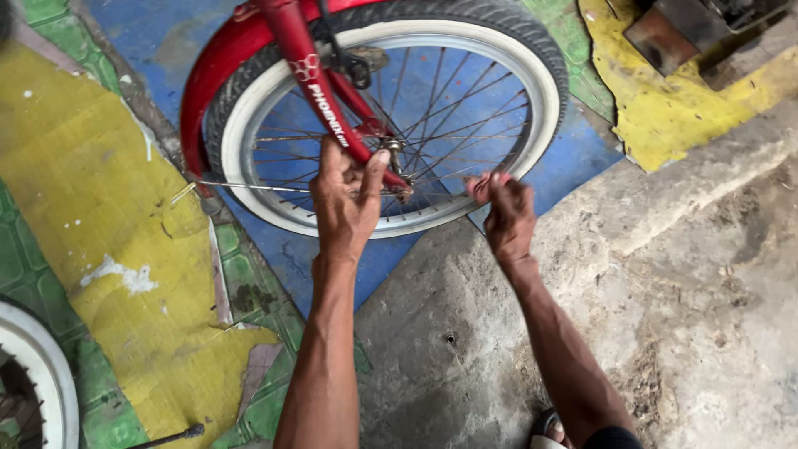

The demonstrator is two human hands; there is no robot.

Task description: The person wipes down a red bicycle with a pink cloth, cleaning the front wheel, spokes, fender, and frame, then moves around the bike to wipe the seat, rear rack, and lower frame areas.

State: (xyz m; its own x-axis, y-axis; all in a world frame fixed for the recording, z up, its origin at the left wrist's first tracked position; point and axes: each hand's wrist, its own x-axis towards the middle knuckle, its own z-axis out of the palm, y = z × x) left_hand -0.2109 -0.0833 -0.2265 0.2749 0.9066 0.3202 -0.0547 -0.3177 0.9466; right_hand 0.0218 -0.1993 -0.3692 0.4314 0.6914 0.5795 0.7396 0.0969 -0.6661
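A small bicycle wheel (pixel 249 125) with a white rim, black tyre and thin spokes stands under a red fork leg (pixel 320 91) and a red mudguard (pixel 208 75). My left hand (pixel 347 199) reaches up to the lower end of the fork, with thumb and fingers pinched around the axle nut area (pixel 392 150). My right hand (pixel 503 212) is just right of the hub, fingers closed on a small reddish tool or part (pixel 480 185) held against the spokes near the rim.
The floor is rough grey concrete (pixel 665 291) with a patchwork of blue (pixel 565 162), yellow (pixel 83 191) and green mats. Part of another white wheel (pixel 41 366) shows at lower left. A rusty metal object (pixel 665 33) lies at top right.
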